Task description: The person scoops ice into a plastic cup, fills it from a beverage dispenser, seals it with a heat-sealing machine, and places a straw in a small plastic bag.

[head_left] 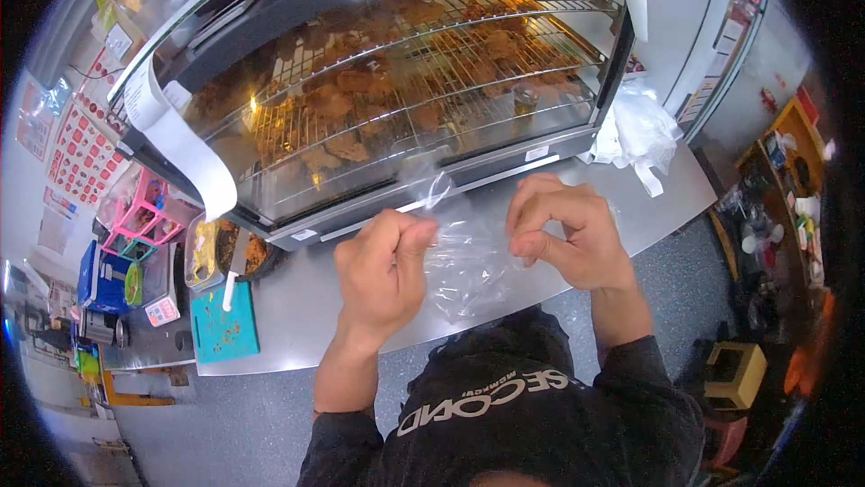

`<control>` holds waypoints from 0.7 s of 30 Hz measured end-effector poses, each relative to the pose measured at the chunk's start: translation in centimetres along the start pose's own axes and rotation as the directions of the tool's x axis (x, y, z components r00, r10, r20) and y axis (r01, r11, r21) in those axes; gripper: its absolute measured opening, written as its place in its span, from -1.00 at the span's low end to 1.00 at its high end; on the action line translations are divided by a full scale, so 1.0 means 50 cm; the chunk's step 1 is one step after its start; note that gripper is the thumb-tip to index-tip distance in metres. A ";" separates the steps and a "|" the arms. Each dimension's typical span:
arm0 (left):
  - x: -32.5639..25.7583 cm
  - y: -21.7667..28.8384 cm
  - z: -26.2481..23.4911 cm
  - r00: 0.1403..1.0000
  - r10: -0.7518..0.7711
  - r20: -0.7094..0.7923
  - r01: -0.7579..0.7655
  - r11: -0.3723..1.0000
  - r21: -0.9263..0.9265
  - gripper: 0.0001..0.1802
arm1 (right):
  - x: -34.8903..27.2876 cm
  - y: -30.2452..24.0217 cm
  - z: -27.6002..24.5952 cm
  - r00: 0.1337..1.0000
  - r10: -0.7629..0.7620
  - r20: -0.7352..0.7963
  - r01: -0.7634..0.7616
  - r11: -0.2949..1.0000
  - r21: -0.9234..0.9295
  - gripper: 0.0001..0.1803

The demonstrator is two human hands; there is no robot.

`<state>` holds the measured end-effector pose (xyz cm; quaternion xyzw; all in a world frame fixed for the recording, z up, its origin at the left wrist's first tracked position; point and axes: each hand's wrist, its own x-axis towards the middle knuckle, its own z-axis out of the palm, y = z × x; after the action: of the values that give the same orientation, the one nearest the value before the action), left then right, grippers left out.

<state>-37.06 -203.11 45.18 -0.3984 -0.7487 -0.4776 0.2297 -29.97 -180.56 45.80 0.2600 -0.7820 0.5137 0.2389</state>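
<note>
A clear plastic bag (pixel 464 275) hangs between my two hands, above the steel counter and in front of the glass food warmer. My left hand (pixel 383 266) pinches its left edge between thumb and curled fingers. On the other side my right hand (pixel 568 230) has thumb and forefinger pressed together at the bag's right edge. The film is see-through and wrinkled, so its exact outline is hard to make out.
The lit food warmer (pixel 405 109) holds fried pieces on wire racks. Left on the steel counter (pixel 311 307) lie a teal cutting board (pixel 223 329) with crumbs, a white-handled knife (pixel 231 289) and food trays (pixel 203 253). White plastic bags (pixel 641 131) bunch at the right.
</note>
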 end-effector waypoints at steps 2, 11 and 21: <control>-0.008 -0.021 -0.006 0.985 -0.086 -0.148 0.087 0.996 -0.001 -0.68 | -0.011 0.008 -0.014 0.996 0.002 -0.085 0.011 0.989 0.149 -0.78; 0.030 -0.022 -0.008 0.937 -0.213 0.277 0.333 0.304 -0.892 -0.59 | 0.011 0.025 -0.007 0.933 0.058 0.355 -0.158 0.953 0.260 -0.64; 0.024 -0.089 0.005 0.565 0.272 0.779 0.502 0.635 -0.587 -0.73 | 0.019 0.081 0.056 0.995 0.069 0.068 -0.087 0.320 0.943 -0.79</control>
<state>-41.37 -203.44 43.57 -0.5711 -0.5171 -0.5201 -0.3687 -33.65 -181.96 42.65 0.3165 -0.3513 0.8811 0.0123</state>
